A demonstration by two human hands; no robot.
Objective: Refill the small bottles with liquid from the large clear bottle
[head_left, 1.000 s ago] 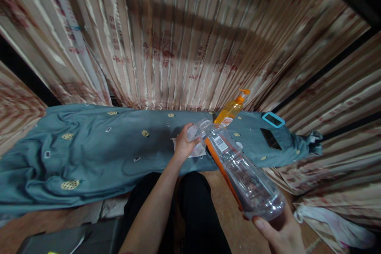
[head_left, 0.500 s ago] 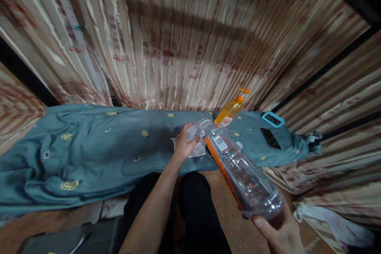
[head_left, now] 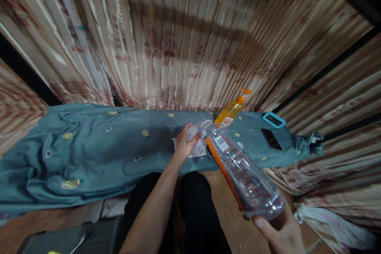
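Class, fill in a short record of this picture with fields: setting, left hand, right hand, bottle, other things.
setting: table under a teal cloth, striped curtain behind
left hand: left hand at the neck of the clear plastic bottle, over a white tissue
right hand: right hand holds the bottle's base
bottle: tilted, mouth down toward the tissue, looks nearly empty
other things: orange pump bottle, dark phone, blue-framed object

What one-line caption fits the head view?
Right hand tips a clear plastic bottle toward a white cloth held by the left hand.
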